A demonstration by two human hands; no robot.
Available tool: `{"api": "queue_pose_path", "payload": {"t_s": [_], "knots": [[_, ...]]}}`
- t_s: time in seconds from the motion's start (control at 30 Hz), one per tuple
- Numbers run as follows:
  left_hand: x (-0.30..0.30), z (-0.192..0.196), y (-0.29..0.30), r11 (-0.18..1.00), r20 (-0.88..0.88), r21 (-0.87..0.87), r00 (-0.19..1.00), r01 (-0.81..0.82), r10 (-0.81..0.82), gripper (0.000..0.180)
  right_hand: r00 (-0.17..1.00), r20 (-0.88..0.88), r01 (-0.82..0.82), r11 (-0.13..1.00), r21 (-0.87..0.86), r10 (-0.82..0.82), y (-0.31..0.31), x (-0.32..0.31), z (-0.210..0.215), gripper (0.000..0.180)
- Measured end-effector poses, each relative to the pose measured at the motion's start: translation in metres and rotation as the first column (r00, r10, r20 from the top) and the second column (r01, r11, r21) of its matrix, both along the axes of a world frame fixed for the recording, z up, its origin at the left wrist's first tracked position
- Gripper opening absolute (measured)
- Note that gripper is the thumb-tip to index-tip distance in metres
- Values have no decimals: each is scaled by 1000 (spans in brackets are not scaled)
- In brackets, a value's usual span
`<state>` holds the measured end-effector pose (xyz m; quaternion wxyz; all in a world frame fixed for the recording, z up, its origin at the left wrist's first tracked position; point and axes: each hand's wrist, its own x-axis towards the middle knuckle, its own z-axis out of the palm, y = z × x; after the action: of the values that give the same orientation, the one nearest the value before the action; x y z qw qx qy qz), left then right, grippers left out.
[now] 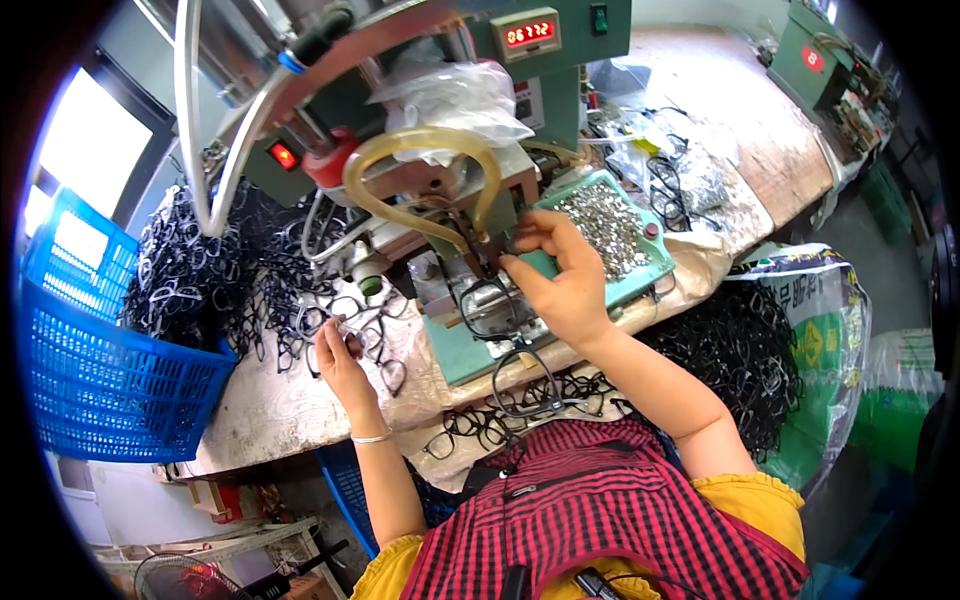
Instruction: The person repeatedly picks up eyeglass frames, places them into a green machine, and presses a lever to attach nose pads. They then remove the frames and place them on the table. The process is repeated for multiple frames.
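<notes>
My right hand (560,275) holds a black glasses frame (487,305) up against the head of a green bench press machine (470,215), fingers pinched near the tool tip. My left hand (338,357) rests on the bench to the left, closed on another black glasses frame (372,335) taken from the loose ones lying there. A further black frame (525,385) lies just below the machine's base, near my chest.
A blue plastic basket (95,370) full of black frames stands at left. A green tray of small silver metal parts (600,225) sits by the machine. A sack of black frames (750,350) is at right. A second green machine (825,60) stands far right.
</notes>
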<state>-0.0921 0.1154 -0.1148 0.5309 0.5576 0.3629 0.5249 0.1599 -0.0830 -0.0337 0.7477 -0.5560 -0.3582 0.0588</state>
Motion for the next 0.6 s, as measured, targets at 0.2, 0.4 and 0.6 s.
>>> {"api": "queue_pose_path", "payload": {"t_s": [0.2, 0.4, 0.6], "knots": [[61, 118, -71, 765, 163, 631, 943, 127, -291, 17, 993, -64, -108, 989, -97, 102, -5, 0, 15, 47], [82, 166, -84, 680, 24, 712, 962, 175, -273, 13, 944, -235, -214, 972, 97, 231, 1, -18, 25, 53], [74, 148, -95, 650, -34, 717, 943, 253, -330, 12, 935, -258, -252, 968, -1, 243, -6, -16, 30, 55]]}}
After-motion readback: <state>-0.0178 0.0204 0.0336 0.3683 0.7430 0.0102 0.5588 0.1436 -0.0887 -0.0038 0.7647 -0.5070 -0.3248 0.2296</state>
